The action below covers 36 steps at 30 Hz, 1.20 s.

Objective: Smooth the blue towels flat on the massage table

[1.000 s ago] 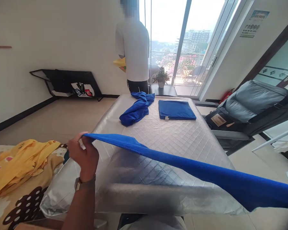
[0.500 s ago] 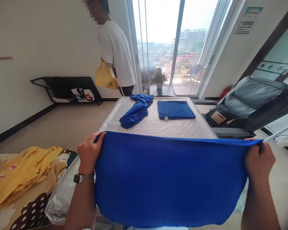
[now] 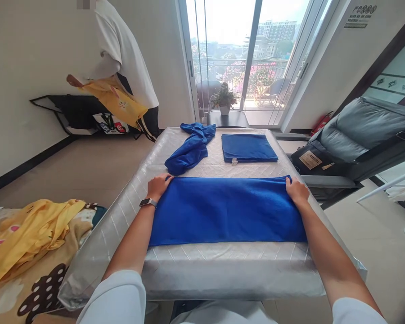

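Note:
A blue towel (image 3: pixel 227 211) lies spread flat across the near half of the padded table (image 3: pixel 202 274). At its far left corner my left hand (image 3: pixel 159 186), with a watch on the wrist, pinches the fabric. My right hand (image 3: pixel 296 190) grips the far right corner, thumb over the edge. Just beyond the towel, a crumpled blue cloth (image 3: pixel 191 150) lies on the left. Right of it rests a neatly folded blue cloth (image 3: pixel 249 147) with a small white tag at its near edge.
A person in a white shirt (image 3: pixel 128 58) stands at the far left, holding a yellow cloth (image 3: pixel 116 100). A yellow garment (image 3: pixel 37 229) lies on a patterned blanket at left. A grey armchair (image 3: pixel 361 135) with a dark bag stands right. A potted plant (image 3: pixel 224 100) sits before the glass door.
My hands have lowered the blue towel from the air onto the table and moved closer together, still holding its corners. The other person has shifted left with the yellow cloth.

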Each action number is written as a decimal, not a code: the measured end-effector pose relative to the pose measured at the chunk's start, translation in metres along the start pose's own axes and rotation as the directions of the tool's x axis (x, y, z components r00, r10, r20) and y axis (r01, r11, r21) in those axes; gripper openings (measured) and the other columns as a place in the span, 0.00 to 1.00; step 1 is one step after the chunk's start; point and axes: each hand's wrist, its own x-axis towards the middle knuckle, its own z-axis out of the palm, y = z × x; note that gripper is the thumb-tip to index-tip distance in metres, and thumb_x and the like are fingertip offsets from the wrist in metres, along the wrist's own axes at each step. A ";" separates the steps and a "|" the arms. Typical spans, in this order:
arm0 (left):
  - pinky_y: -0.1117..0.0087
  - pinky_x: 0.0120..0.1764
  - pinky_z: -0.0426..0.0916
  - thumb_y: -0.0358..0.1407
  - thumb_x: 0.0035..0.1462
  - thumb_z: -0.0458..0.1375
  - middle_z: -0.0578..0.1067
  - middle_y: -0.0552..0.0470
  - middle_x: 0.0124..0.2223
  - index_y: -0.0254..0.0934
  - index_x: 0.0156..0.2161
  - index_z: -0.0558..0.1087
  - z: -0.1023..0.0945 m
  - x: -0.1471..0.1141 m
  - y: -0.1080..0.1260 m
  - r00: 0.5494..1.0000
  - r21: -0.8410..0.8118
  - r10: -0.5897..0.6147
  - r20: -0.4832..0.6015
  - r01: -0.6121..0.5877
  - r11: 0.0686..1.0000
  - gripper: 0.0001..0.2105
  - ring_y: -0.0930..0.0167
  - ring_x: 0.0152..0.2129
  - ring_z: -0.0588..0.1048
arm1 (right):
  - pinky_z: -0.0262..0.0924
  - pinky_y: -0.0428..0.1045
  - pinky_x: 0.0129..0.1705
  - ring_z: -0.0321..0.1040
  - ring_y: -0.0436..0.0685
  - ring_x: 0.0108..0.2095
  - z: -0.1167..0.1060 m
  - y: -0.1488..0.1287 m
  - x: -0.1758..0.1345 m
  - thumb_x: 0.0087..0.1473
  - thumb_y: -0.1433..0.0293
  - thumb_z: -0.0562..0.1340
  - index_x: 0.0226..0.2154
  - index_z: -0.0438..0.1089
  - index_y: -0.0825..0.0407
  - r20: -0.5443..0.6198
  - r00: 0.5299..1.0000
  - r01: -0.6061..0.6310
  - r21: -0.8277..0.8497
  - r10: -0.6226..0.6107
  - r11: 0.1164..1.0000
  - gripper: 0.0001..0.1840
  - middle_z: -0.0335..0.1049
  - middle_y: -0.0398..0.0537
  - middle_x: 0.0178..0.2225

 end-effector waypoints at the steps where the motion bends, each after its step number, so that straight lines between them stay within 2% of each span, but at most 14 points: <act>1: 0.67 0.42 0.67 0.47 0.70 0.48 0.79 0.47 0.54 0.42 0.51 0.78 0.002 0.004 0.000 1.000 0.000 0.004 -0.011 -0.004 1.000 0.19 0.61 0.47 0.76 | 0.66 0.64 0.51 0.75 0.74 0.51 0.000 0.000 0.003 0.69 0.54 0.46 0.57 0.73 0.58 -0.008 1.000 -0.002 -0.003 0.002 1.000 0.33 0.76 0.74 0.48; 8: 0.66 0.44 0.67 0.43 0.71 0.48 0.77 0.44 0.55 0.39 0.52 0.77 0.015 0.018 -0.005 0.998 -0.018 0.025 -0.063 -0.026 0.999 0.18 0.60 0.49 0.74 | 0.67 0.64 0.49 0.75 0.74 0.50 0.004 -0.001 0.005 0.69 0.56 0.47 0.59 0.71 0.56 -0.037 0.999 -0.022 -0.047 0.020 0.999 0.30 0.76 0.70 0.47; 12: 0.57 0.53 0.66 0.35 0.68 0.46 0.75 0.40 0.56 0.37 0.56 0.76 0.011 0.015 -0.006 0.983 0.063 0.083 -0.165 -0.073 0.995 0.19 0.56 0.54 0.70 | 0.67 0.62 0.49 0.71 0.73 0.53 -0.002 -0.005 -0.012 0.67 0.62 0.50 0.60 0.68 0.57 -0.205 0.972 0.098 -0.111 -0.119 0.989 0.26 0.72 0.68 0.53; 14: 0.53 0.54 0.65 0.31 0.66 0.45 0.74 0.38 0.57 0.36 0.56 0.76 0.005 0.007 -0.003 0.976 0.105 0.098 -0.196 -0.079 0.991 0.21 0.54 0.54 0.69 | 0.67 0.62 0.51 0.69 0.72 0.54 -0.008 -0.006 -0.030 0.66 0.63 0.51 0.57 0.70 0.56 -0.226 0.945 0.206 -0.148 -0.236 0.967 0.24 0.71 0.66 0.55; 17: 0.52 0.55 0.67 0.34 0.67 0.45 0.73 0.38 0.59 0.35 0.57 0.76 -0.004 -0.024 0.002 0.982 0.120 0.149 -0.113 -0.135 0.983 0.21 0.54 0.55 0.70 | 0.65 0.61 0.55 0.70 0.69 0.53 -0.012 0.003 -0.072 0.66 0.60 0.52 0.55 0.72 0.52 -0.111 0.889 0.437 -0.089 -0.444 0.895 0.23 0.72 0.59 0.55; 20: 0.52 0.63 0.62 0.46 0.71 0.44 0.68 0.40 0.66 0.37 0.64 0.70 -0.005 -0.084 0.002 0.952 0.097 0.300 0.061 -0.304 0.948 0.25 0.55 0.63 0.65 | 0.62 0.61 0.62 0.66 0.66 0.60 -0.003 0.029 -0.125 0.68 0.55 0.49 0.60 0.69 0.48 -0.005 0.810 0.587 0.012 -0.587 0.809 0.27 0.69 0.54 0.61; 21: 0.51 0.65 0.58 0.50 0.71 0.44 0.64 0.43 0.69 0.40 0.67 0.66 -0.004 -0.108 0.000 0.940 0.091 0.329 0.094 -0.337 0.937 0.28 0.55 0.67 0.60 | 0.60 0.61 0.64 0.63 0.65 0.63 0.001 0.040 -0.142 0.68 0.53 0.48 0.62 0.67 0.48 0.014 0.805 0.593 0.024 -0.593 0.805 0.29 0.67 0.53 0.64; 23: 0.48 0.67 0.54 0.55 0.70 0.42 0.57 0.47 0.74 0.45 0.71 0.59 0.002 -0.153 -0.005 0.937 0.083 0.319 0.140 -0.333 0.939 0.31 0.55 0.70 0.54 | 0.54 0.64 0.68 0.55 0.67 0.68 0.011 0.061 -0.169 0.68 0.51 0.46 0.66 0.63 0.46 0.043 0.825 0.564 0.000 -0.563 0.826 0.32 0.61 0.50 0.68; 26: 0.44 0.68 0.50 0.58 0.70 0.40 0.51 0.48 0.75 0.46 0.74 0.51 0.010 -0.198 -0.012 0.965 0.102 0.209 0.157 -0.226 0.969 0.34 0.54 0.72 0.49 | 0.47 0.67 0.70 0.44 0.68 0.73 0.016 0.081 -0.188 0.68 0.50 0.44 0.70 0.56 0.44 0.091 0.868 0.495 -0.061 -0.489 0.867 0.35 0.51 0.46 0.73; 29: 0.44 0.69 0.45 0.58 0.69 0.39 0.47 0.48 0.76 0.45 0.74 0.48 0.012 -0.210 -0.017 0.971 0.124 0.141 0.190 -0.167 0.978 0.35 0.55 0.72 0.46 | 0.46 0.67 0.71 0.40 0.69 0.74 0.011 0.085 -0.186 0.68 0.49 0.43 0.72 0.52 0.44 0.170 0.890 0.442 -0.097 -0.422 0.892 0.36 0.44 0.47 0.75; 33: 0.45 0.70 0.44 0.58 0.69 0.40 0.46 0.50 0.76 0.46 0.74 0.46 0.011 -0.204 -0.021 0.958 0.128 0.124 0.260 -0.162 0.979 0.35 0.55 0.73 0.45 | 0.44 0.64 0.72 0.38 0.67 0.74 0.001 0.085 -0.178 0.68 0.49 0.43 0.73 0.49 0.44 0.266 0.869 0.452 -0.090 -0.416 0.887 0.37 0.42 0.45 0.75; 36: 0.46 0.70 0.44 0.57 0.69 0.40 0.47 0.51 0.76 0.47 0.74 0.47 0.011 -0.206 -0.027 0.956 0.128 0.115 0.269 -0.154 0.980 0.34 0.56 0.73 0.45 | 0.44 0.64 0.72 0.38 0.66 0.74 -0.003 0.094 -0.177 0.68 0.50 0.43 0.73 0.49 0.44 0.297 0.865 0.448 -0.096 -0.404 0.889 0.36 0.42 0.44 0.75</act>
